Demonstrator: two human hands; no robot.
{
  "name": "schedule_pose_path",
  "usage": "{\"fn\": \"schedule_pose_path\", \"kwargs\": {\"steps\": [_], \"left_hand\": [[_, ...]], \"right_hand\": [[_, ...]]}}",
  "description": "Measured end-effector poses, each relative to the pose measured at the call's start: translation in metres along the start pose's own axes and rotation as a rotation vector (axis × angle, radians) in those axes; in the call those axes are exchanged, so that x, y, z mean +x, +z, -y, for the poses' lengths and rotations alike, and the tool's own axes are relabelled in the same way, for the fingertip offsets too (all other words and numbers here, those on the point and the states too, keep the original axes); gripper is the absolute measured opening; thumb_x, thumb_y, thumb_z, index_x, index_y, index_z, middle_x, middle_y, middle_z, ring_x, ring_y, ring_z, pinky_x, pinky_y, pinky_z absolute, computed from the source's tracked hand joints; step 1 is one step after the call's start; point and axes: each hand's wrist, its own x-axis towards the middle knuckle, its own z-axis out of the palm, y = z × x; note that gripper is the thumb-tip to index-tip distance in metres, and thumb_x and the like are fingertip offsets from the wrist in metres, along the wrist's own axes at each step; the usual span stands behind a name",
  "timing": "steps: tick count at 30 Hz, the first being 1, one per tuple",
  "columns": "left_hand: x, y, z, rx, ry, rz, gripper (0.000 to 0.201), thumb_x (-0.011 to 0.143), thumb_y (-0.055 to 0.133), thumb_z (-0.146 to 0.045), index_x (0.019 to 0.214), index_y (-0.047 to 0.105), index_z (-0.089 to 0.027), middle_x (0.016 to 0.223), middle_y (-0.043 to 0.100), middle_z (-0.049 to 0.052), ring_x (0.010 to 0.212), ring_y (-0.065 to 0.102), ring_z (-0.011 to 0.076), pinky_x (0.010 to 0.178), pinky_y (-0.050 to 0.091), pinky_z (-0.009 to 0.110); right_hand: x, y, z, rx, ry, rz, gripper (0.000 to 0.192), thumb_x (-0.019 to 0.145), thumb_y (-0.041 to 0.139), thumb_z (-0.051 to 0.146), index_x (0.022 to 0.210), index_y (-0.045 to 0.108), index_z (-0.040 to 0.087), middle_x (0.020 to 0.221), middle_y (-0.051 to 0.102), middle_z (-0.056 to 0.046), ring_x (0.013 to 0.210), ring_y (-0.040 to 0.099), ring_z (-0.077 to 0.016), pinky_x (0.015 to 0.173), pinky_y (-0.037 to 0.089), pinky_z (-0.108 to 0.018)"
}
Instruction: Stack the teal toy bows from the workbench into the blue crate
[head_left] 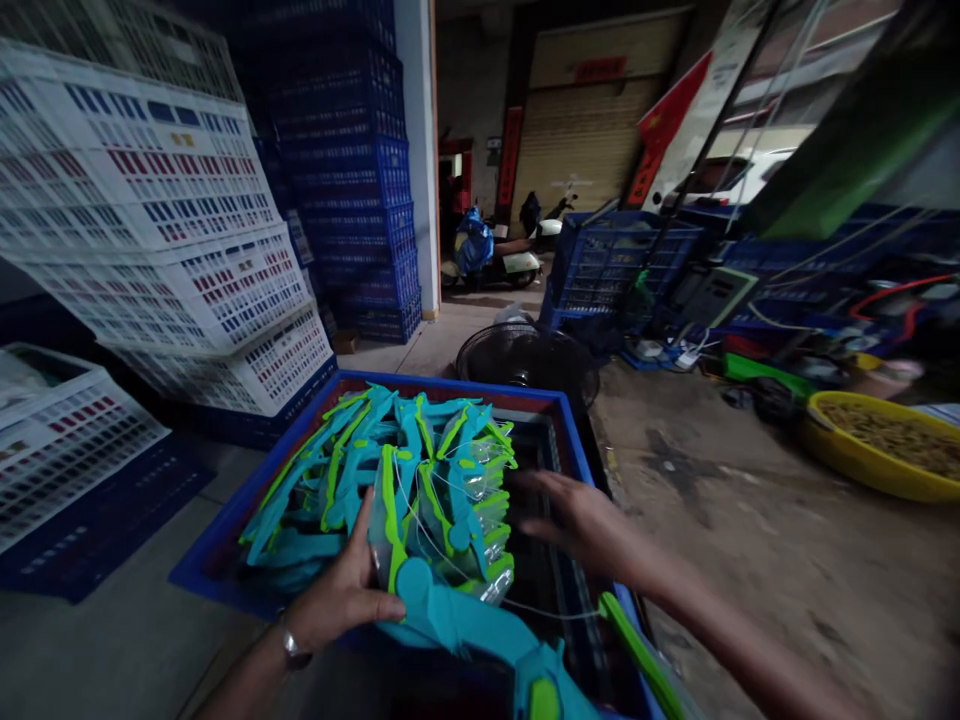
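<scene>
- Pinches with fingers of left hand, part-closed, a teal-and-green piece over near side of tub; thumb on or beside its round end, index finger raised along its clear and green part.
- Holds right hand over right side of tub, fingers loosely parted, with no visible grip on anything; too blurred at the tips to tell more.
- Wears a metal band on left wrist, at near side of tub.
- Runs a white thread from the pieces, below right hand, to a green strip at near right corner of tub.
- Piled inside tub, at left and middle: more teal pieces, green-edged, some with clear plastic showing.
- Just beyond far rim of tub: black fan.
- Left of tub: white crates, stacked and see-through with slots.
- Beyond tub, to the left: tall stack of blue crates.
- Well beyond tub: scooter in front of a rolled-down shutter.
- Beyond tub, to the right: big blue crate.
- Right of tub, well apart on the floor: yellow basin of small brown bits, too small to identify.
</scene>
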Motion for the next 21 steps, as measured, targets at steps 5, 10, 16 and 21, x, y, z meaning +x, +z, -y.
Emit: {"fn": "schedule_pose_path", "kwargs": {"steps": [5, 10, 16, 21], "left_hand": [[0.011, 0.01, -0.007, 0.033, -0.021, 0.047, 0.153, 0.065, 0.092, -0.024, 0.149, -0.036, -0.038, 0.161, 0.036, 0.018, 0.137, 0.05, 0.0363, 0.102, 0.048, 0.043], [-0.002, 0.016, -0.014, 0.069, -0.011, -0.001, 0.154, 0.064, 0.092, -0.024, 0.149, -0.037, -0.035, 0.147, 0.054, 0.018, 0.102, 0.07, 0.0294, 0.085, 0.054, 0.037], [-0.037, 0.011, 0.018, 0.061, -0.029, -0.299, 0.149, 0.064, 0.092, -0.031, 0.157, -0.024, -0.024, 0.1, 0.076, 0.008, 0.084, 0.071, 0.0257, 0.074, 0.053, 0.034], [-0.054, 0.038, 0.069, -0.235, -0.018, -0.541, 0.099, 0.071, 0.088, -0.044, 0.154, 0.037, -0.024, 0.116, 0.074, 0.013, 0.114, 0.067, 0.0328, 0.093, 0.054, 0.041]], "right_hand": [[0.15, 0.027, 0.065, -0.228, -0.384, 0.187, 0.069, 0.085, 0.076, 0.019, 0.147, 0.046, 0.012, 0.161, 0.032, -0.02, 0.149, 0.026, -0.0396, 0.115, 0.036, -0.058], [0.204, 0.066, 0.081, -0.41, -0.707, 0.493, 0.049, 0.08, 0.081, 0.023, 0.124, 0.063, 0.013, 0.13, 0.063, -0.016, 0.13, 0.051, -0.0347, 0.106, 0.044, -0.046], [0.206, 0.097, 0.079, -0.539, -0.826, 0.578, 0.041, 0.092, 0.07, 0.038, 0.12, 0.062, 0.009, 0.123, 0.063, -0.015, 0.113, 0.059, -0.029, 0.098, 0.049, -0.041], [0.203, 0.115, 0.075, -0.628, -0.814, 0.622, 0.04, 0.094, 0.067, 0.042, 0.12, 0.061, 0.012, 0.124, 0.062, -0.012, 0.111, 0.06, -0.0248, 0.096, 0.051, -0.042]]}}
